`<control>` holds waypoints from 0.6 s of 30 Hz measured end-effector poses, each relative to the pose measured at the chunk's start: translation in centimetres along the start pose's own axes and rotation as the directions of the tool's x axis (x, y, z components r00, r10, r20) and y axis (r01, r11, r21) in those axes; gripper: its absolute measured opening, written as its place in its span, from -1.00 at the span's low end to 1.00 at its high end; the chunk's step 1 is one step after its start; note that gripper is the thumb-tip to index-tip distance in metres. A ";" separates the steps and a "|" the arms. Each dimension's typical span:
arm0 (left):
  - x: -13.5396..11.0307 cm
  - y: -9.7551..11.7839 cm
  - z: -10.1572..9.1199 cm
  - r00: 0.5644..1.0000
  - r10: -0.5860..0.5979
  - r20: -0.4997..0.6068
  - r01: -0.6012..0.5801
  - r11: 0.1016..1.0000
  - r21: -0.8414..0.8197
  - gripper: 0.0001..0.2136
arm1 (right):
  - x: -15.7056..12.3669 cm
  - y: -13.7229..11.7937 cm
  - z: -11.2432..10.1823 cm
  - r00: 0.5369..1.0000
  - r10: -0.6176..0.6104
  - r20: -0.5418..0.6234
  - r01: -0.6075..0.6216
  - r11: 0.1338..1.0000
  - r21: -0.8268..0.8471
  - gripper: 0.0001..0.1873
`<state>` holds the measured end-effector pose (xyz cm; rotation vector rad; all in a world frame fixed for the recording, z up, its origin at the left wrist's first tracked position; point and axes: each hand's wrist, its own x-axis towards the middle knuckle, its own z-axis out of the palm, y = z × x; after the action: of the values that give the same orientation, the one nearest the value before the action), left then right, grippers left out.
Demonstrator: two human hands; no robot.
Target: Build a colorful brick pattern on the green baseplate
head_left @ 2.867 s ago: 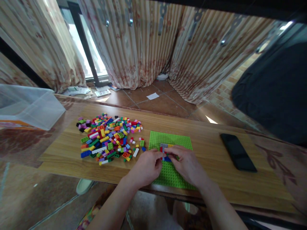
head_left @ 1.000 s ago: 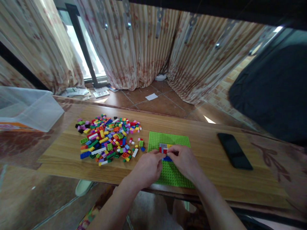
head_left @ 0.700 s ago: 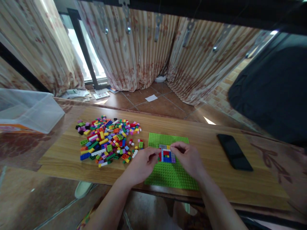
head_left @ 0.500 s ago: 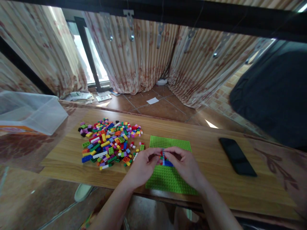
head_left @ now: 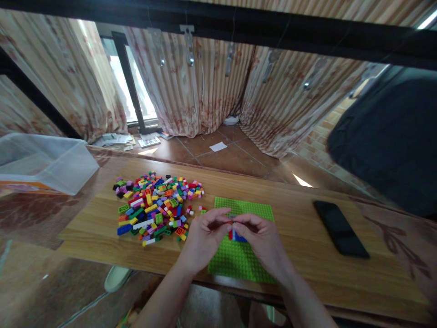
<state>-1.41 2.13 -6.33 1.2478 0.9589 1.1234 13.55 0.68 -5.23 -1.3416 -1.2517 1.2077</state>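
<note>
Plastic bin (head_left: 68, 159) sits off left end of bench (head_left: 300, 237). Loose bricks (head_left: 153, 209) heaped, wood strip showing between heap and front edge. Our left hand (head_left: 201, 237) bent over brick build (head_left: 241, 239) on green baseplate (head_left: 239, 263), fingertips close to those of our right hand (head_left: 265, 240); fingers curled, whether gripping anything we cannot tell. Baseplate's near side close to front edge. Open wood, then phone (head_left: 340, 228) toward right end.
</note>
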 end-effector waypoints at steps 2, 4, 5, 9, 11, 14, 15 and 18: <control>0.0 0.2 0.2 1.000 -0.024 -0.011 0.024 0.999 -0.049 -0.77 | -0.1 -0.3 -0.1 1.000 -0.015 -0.013 0.015 1.000 -0.007 -0.82; -0.1 0.6 0.3 0.998 -0.061 -0.018 0.059 0.993 -0.102 -0.82 | -0.2 -0.6 -0.3 0.999 -0.039 0.018 0.039 0.999 -0.029 -0.83; -0.1 0.8 0.3 0.997 -0.082 -0.013 0.080 0.989 -0.126 -0.83 | -0.2 -0.7 -0.6 0.998 -0.041 0.040 0.043 0.999 -0.033 -0.83; 0.0 1.4 -0.6 0.990 -0.136 0.039 0.140 0.982 -0.126 -0.86 | 0.2 -0.8 -2.5 0.997 0.031 0.064 -0.035 0.997 0.064 -0.79; 0.2 1.4 -1.4 0.990 -0.127 0.064 0.127 0.992 -0.005 -0.91 | 0.5 -0.6 -3.6 0.999 0.046 0.008 -0.046 0.991 0.124 -0.76; 0.5 1.0 -2.6 1.000 -0.007 0.011 0.003 0.930 0.367 -0.89 | 0.8 -0.3 -4.6 0.997 0.028 -0.076 -0.023 0.998 0.066 -0.66; 0.5 0.9 -3.0 0.999 0.053 -0.008 -0.043 0.867 0.497 -0.85 | 0.9 -0.2 -4.8 0.996 0.021 -0.086 -0.020 1.000 0.014 -0.64; 0.7 0.4 -3.6 0.987 0.161 0.005 -0.114 0.677 0.728 -0.79 | 0.9 -0.1 -4.7 0.998 0.005 -0.068 -0.015 0.990 -0.139 -0.67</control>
<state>-4.84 3.53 -6.25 1.9672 1.4595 0.9054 18.25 1.57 -4.73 -1.4797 -1.3025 1.0888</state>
